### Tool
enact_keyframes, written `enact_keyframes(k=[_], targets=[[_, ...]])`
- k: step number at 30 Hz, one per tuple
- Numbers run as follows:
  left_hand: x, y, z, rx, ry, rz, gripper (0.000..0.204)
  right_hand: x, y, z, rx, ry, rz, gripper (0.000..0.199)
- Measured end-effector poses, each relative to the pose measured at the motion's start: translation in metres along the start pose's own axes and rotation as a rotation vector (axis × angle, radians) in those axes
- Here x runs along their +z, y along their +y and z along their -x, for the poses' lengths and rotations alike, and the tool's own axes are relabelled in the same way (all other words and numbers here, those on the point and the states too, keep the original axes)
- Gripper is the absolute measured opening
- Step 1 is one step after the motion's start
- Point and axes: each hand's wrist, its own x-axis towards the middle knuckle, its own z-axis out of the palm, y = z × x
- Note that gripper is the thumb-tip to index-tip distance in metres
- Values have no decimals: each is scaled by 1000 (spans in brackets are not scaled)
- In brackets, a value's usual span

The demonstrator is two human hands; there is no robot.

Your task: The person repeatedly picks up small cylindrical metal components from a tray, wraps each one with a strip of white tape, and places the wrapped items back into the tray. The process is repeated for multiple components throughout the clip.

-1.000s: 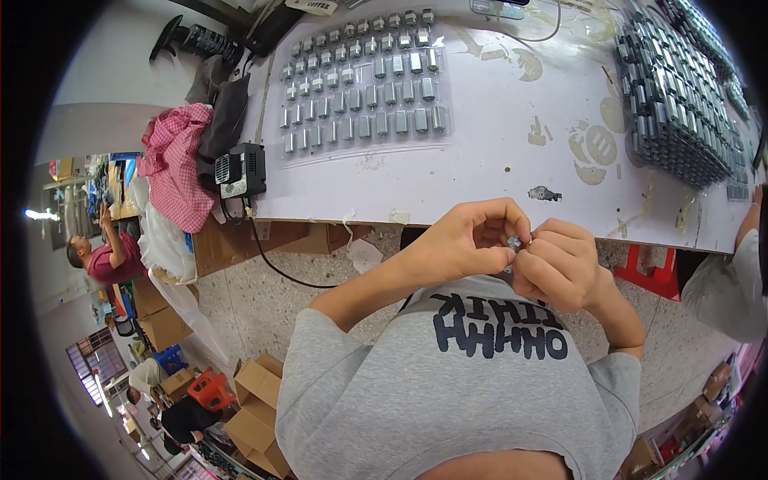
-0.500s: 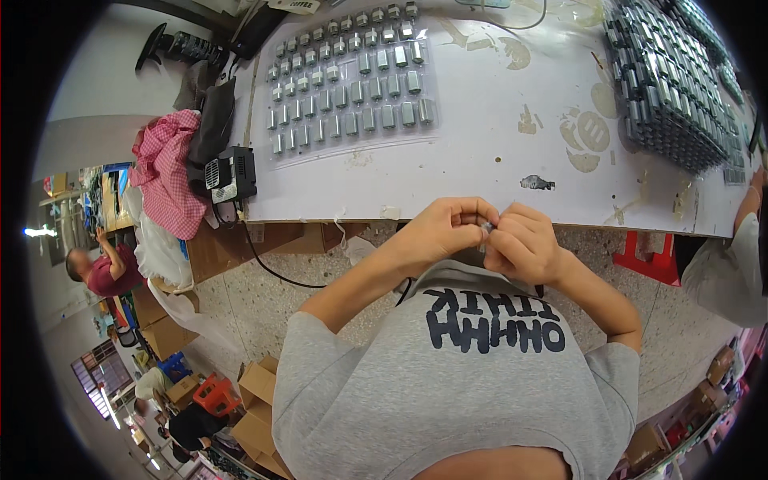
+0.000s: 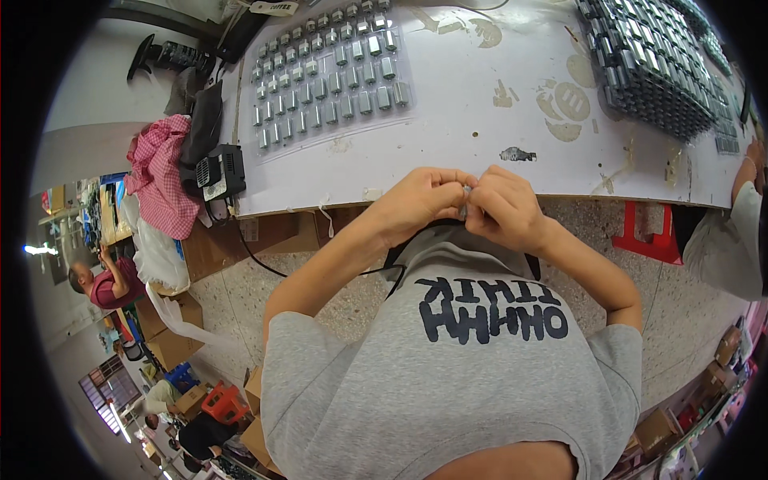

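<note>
My left hand (image 3: 420,202) and my right hand (image 3: 510,210) meet at the table's front edge, fingers curled and fingertips together. Between them they pinch a small silvery piece (image 3: 464,210), mostly covered by the fingers, so its kind cannot be made out. Beyond my left hand, a clear plastic tray (image 3: 340,136) lies on the table. It carries rows of small silver metal cylinders (image 3: 346,106) that look like little motors; those in the far rows have a paler top end.
Stacked trays of similar cylinders (image 3: 656,76) stand at the table's right. A black device (image 3: 220,172) with a cable sits at the left edge, beside pink checked cloth (image 3: 164,176). A red stool (image 3: 650,236) is under the table, near another person's arm (image 3: 748,172) at far right.
Both hands have shifted slightly up and to the left in the picture, still pinching the small piece together. The view has turned a little, so the table and trays appear moved.
</note>
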Motion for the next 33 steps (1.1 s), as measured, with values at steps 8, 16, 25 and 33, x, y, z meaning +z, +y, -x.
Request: enact_keyframes(k=[8, 16, 25, 33], targets=[[13, 9, 8, 14, -98, -46, 24, -16, -12, -6, -61, -21, 14, 23], [2, -35, -5, -86, -41, 44, 21, -2, -23, 30, 96, 13, 2, 19], [11, -119, -5, -605, 3, 305, 13, 22, -59, 124, 526, -99, -251, 9], [-16, -182, -43, -673, 61, 326, 22, 14, -53, 126, 705, -173, -376, 14]])
